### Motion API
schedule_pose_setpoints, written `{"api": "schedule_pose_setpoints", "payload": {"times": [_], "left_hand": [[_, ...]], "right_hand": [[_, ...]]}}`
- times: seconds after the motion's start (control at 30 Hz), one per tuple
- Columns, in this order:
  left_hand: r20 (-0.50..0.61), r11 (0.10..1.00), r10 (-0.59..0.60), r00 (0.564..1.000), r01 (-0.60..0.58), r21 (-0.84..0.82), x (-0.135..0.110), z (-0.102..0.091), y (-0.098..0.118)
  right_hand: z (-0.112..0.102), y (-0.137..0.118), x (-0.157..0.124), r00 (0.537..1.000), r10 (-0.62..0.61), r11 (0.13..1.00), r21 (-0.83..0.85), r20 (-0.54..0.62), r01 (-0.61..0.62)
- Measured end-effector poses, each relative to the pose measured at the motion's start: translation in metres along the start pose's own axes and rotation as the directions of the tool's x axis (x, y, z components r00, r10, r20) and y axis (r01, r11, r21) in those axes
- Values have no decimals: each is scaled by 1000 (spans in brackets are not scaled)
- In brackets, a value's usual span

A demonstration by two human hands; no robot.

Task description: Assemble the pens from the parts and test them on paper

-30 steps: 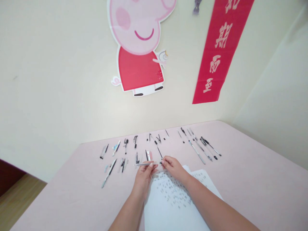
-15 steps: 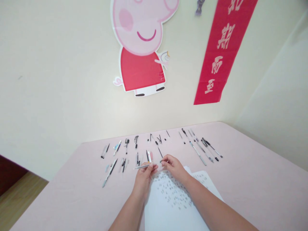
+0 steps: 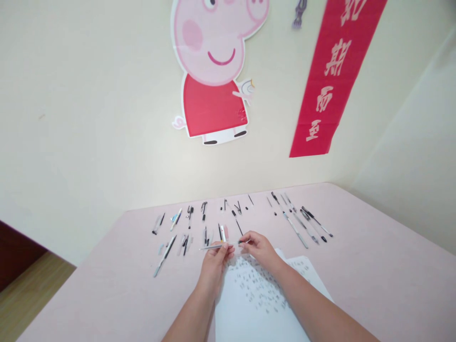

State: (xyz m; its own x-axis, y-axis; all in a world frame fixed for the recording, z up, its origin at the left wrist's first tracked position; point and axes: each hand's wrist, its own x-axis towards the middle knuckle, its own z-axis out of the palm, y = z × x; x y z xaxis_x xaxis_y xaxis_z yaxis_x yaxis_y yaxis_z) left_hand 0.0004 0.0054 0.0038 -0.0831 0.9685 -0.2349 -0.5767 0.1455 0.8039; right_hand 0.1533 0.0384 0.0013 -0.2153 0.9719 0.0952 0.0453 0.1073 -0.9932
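Observation:
My left hand (image 3: 214, 262) pinches a slim silver-grey pen barrel (image 3: 210, 247) between thumb and fingers, and its tip points left. Close beside it, my right hand (image 3: 262, 251) has its thumb and forefinger closed on a small dark piece (image 3: 240, 242), too small to name, near the barrel's right end. I cannot tell whether the piece touches the barrel. Both hands are above the top edge of a white sheet of paper (image 3: 242, 318) with handwriting. Just beyond them lie a thin black refill (image 3: 238, 227) and a white pen part (image 3: 223, 232).
Several pens and pen parts are spread in groups over the pink tabletop (image 3: 107, 285). On the left lies a grey and black pen (image 3: 165, 256); on the right are a long grey pen (image 3: 295, 230) and black pens (image 3: 317, 221). A wall (image 3: 107, 118) stands behind the table.
The whole view has shifted slightly, so everything appears a little farther right and lower. Both hands keep nearly the same pose, still gripping the barrel and the small dark piece.

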Motion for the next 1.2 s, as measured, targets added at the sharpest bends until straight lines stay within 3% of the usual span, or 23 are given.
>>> {"api": "schedule_pose_setpoints", "payload": {"times": [0.27,0.73,0.93,1.2], "left_hand": [[48,1000,-2,999,2,-1,0,0,2],[98,998,13,995,-18,54,-6,0,2],[132,997,6,991,-17,81,-6,-1,1],[117,999,3,993,-8,41,-7,2,2]], "right_hand": [[-2,-3,-1,998,62,993,98,23,-64],[-5,-2,-4,995,-73,989,-125,74,82],[-5,-3,-4,996,-54,979,-192,74,68],[-3,3,-3,998,-18,990,-139,63,26]]}}
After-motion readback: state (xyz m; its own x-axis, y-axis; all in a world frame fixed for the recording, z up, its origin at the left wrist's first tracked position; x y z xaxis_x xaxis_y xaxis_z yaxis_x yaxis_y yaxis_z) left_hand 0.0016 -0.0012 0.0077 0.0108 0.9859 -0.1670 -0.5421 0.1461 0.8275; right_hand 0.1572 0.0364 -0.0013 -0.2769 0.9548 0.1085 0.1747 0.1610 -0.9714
